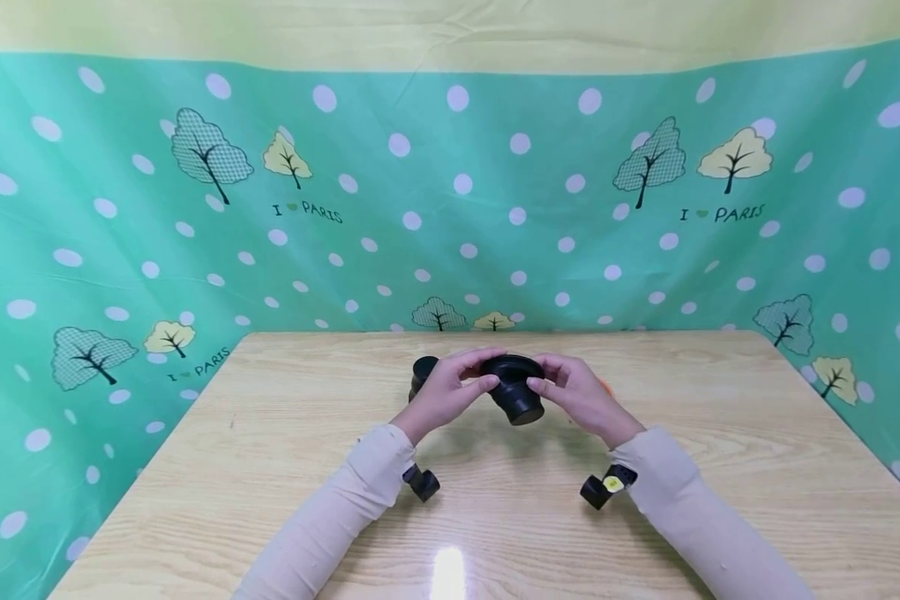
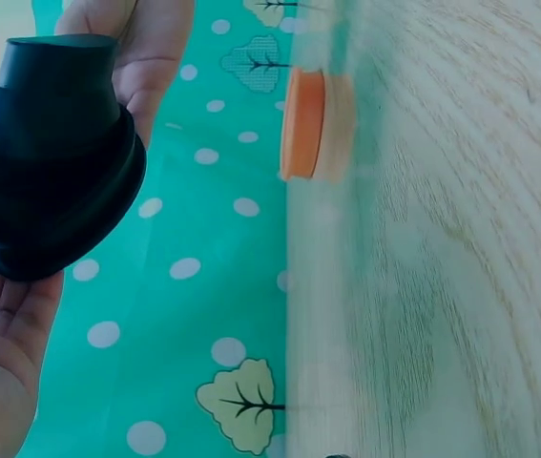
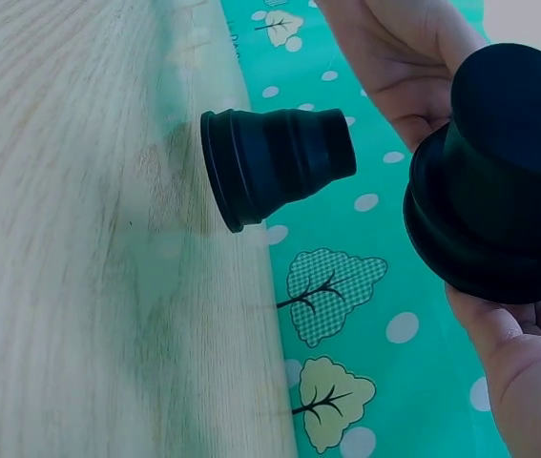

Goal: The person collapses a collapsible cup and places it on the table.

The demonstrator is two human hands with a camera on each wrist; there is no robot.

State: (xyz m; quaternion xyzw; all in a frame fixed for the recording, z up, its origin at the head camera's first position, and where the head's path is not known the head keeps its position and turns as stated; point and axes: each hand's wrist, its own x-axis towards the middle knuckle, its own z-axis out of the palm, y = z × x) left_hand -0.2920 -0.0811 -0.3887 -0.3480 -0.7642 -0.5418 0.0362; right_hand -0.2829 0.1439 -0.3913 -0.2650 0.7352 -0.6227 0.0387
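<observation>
Both hands hold a black collapsible cup (image 1: 517,396) above the middle of the table, its wide rim away from me and its narrow base tilted down towards me. The left hand (image 1: 447,392) grips its left side with thumb and fingers; the right hand (image 1: 581,393) grips the rim on the right. In the left wrist view the ribbed wall of this cup (image 2: 55,153) shows between the hands. Behind the left hand stands a second black cup (image 3: 280,157), wide end on the table. A flat round orange thing (image 2: 303,124) lies behind the right hand, mostly hidden in the head view.
The light wooden table (image 1: 270,450) ends at a green dotted cloth (image 1: 495,250) hanging behind and at the sides. Small black wrist cameras hang below each sleeve. A bright glare spot (image 1: 447,575) lies near the front of the table.
</observation>
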